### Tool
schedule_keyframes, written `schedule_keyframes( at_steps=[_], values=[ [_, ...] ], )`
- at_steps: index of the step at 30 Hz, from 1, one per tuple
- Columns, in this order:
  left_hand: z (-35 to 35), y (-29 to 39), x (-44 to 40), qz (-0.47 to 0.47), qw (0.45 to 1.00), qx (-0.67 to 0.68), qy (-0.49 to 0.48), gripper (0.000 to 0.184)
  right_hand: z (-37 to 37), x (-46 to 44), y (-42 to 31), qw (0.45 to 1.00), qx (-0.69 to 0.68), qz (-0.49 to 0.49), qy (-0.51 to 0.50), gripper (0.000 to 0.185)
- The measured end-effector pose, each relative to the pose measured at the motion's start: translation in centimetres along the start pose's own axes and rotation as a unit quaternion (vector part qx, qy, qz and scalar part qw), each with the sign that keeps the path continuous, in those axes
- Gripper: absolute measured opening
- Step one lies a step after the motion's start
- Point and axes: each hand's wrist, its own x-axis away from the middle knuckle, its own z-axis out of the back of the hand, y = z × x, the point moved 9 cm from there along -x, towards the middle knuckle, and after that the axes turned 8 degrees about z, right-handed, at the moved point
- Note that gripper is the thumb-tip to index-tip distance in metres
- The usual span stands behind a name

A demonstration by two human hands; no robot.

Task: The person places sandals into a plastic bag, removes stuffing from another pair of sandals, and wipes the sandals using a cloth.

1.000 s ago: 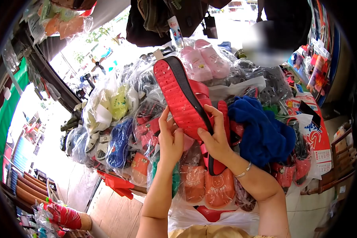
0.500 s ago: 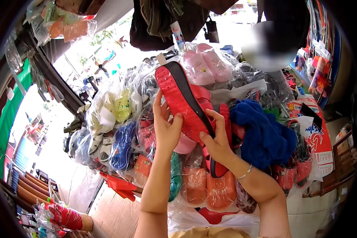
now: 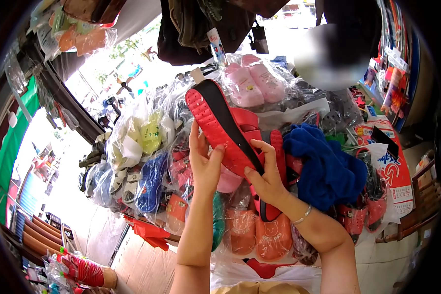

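Note:
Both my hands hold a red slipper (image 3: 208,117) with a black band along its sole, tilted with one end up to the left. My left hand (image 3: 206,164) grips its left edge, thumb on the dimpled red surface. With thumb and fingers, my right hand (image 3: 267,176) pinches the lower right end. Behind that hand is a second red-and-black slipper (image 3: 278,152), partly hidden; I cannot tell whether the hand touches it. A crumpled blue cloth (image 3: 328,166) lies to the right. Beneath and around are bagged shoes, including orange slippers (image 3: 273,237) and pink clogs (image 3: 250,81).
Dark bags (image 3: 186,29) hang overhead at the back. A red-and-white printed box (image 3: 399,188) stands at the right edge of the pile, beside a wooden rack (image 3: 424,201). Lower left are a red-wrapped roll (image 3: 85,269) and a red plastic piece (image 3: 149,232).
The held slipper has turned slightly, showing more of its black band. Its upper end has shifted a little left and down. Both hands keep their hold.

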Motion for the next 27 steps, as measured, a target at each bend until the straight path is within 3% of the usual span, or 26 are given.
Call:
schedule_keyframes(
  at_steps=[8, 11, 14, 16, 21, 24, 27],
  values=[
    [0.0, -0.2, 0.2, 0.002, 0.999, 0.039, -0.028, 0.086, -0.1, 0.0, -0.4, 0.999, 0.038, 0.024, -0.013, 0.059],
    [-1.1, 0.5, 0.7, 0.005, 0.999, -0.045, -0.003, 0.091, -0.3, 0.0, -0.7, 0.997, 0.060, 0.045, -0.019, 0.059],
    [-1.2, 0.3, 0.7, 0.026, 1.000, -0.005, -0.014, 0.096, -0.8, 0.1, -1.4, 0.995, 0.064, 0.075, -0.026, 0.060],
    [-2.1, 1.6, 0.9, -0.004, 0.995, 0.061, -0.077, 0.099, -0.8, 0.3, -1.0, 0.995, 0.051, 0.078, -0.028, 0.062],
    [-2.8, 1.3, 1.4, 0.006, 0.993, 0.061, -0.103, 0.103, -0.3, 0.2, -1.5, 0.991, 0.096, 0.090, 0.003, 0.064],
    [-2.5, 0.8, 1.6, 0.030, 0.998, -0.023, -0.056, 0.104, -0.8, 0.5, -1.9, 0.985, 0.136, 0.107, -0.023, 0.063],
    [-1.9, 0.5, 1.2, 0.024, 0.989, 0.068, -0.128, 0.103, -0.8, 0.7, -2.2, 0.982, 0.154, 0.110, -0.002, 0.062]
  ],
)
